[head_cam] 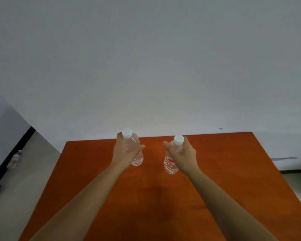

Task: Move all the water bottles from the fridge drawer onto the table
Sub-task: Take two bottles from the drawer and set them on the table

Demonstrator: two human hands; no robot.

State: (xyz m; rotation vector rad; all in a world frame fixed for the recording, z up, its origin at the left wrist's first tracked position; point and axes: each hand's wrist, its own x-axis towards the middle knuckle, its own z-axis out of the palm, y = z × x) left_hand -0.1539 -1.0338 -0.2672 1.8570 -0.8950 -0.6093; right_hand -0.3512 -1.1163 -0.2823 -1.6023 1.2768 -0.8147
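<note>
Orange table (97, 188) against grey wall (146, 66). Left hand (123, 152): fingers curled round left bottle (138, 158). Right hand (182, 153) wraps right bottle (170, 166). Both bottles near upright, bodies below fingers, bases at table; contact unclear. Judged: set-down goes straight down.

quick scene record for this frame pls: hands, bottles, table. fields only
left hand: grips left bottle near its top
right hand: grips right bottle near its top
left bottle: clear, white-capped, near upright
right bottle: clear, white-capped, red label, near upright
bottle bases: low over table; contact cannot be told
table: orange top, far edge at wall
fridge drawer: not in view
</note>
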